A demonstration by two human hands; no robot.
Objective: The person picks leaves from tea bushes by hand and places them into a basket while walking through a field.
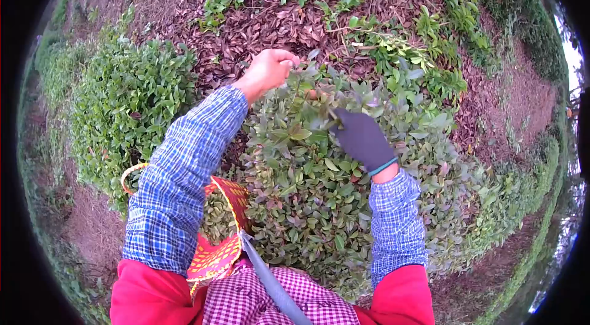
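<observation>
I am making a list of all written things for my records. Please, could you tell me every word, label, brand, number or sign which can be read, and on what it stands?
There are no readable texts.
The dark marks on the checked cloth are too blurred to tell whether they are letters.

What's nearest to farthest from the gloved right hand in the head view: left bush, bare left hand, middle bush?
1. Middle bush, just under the gloved right hand
2. Bare left hand, up and to the left
3. Left bush, far left side
</observation>
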